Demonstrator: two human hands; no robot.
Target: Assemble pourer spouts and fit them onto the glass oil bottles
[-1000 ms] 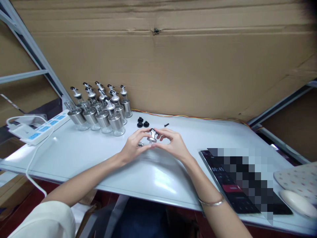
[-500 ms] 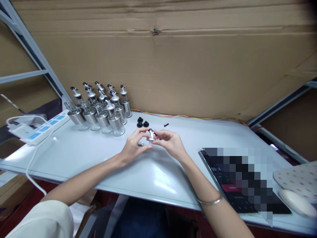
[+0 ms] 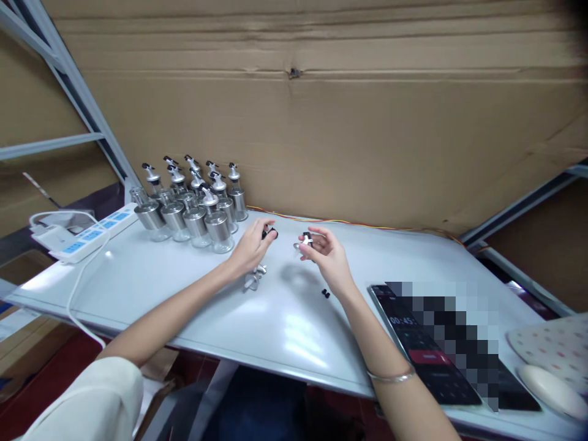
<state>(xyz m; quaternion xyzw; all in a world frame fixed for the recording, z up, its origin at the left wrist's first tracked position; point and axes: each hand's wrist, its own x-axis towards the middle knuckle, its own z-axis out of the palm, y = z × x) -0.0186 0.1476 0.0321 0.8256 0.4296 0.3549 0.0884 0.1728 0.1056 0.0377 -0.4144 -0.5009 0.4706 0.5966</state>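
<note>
My left hand reaches over the table with thumb and fingers closed around a black plastic stopper. Part of another black piece shows between those fingers; the hand hides the rest. My right hand pinches a silver pourer spout with a black flip lid, held just above the tabletop. Below my left wrist lie loose silver pourer spouts. Two tiny black pieces rest beside my right forearm.
Several glass oil bottles with steel sleeves stand at the back left, most with pourers fitted. A power strip and white cable lie at the left edge. A tablet with a running timer and a white mouse occupy the right.
My hands have drawn apart. The left let go of the pourer spout and moved back to the black stoppers; the right keeps the spout. Loose spouts and tiny black pieces have come into view.
</note>
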